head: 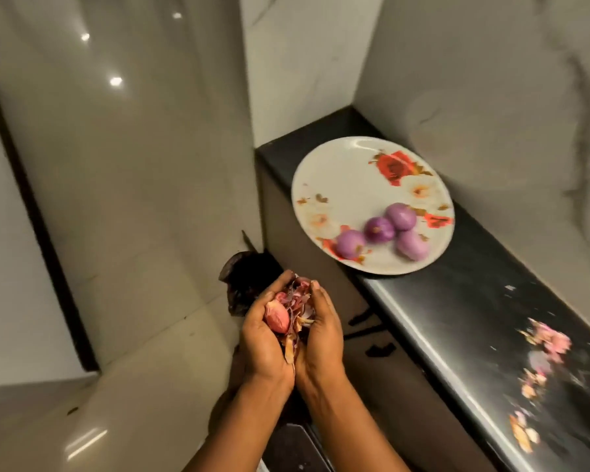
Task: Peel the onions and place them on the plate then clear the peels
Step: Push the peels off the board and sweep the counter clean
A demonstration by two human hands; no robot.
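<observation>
Fingers (315,291) of left hand (263,338) and right hand (322,335) cup peels (295,306).

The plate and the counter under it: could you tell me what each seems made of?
The plate looks like glazed ceramic or melamine: glossy white, printed red flowers. The counter looks like polished black stone, perhaps granite: bright sheen along its front edge.

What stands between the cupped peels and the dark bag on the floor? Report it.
Nothing visible. The peels, cupped in the left hand and right hand, are right next to the dark bag; no object lies between.
</observation>
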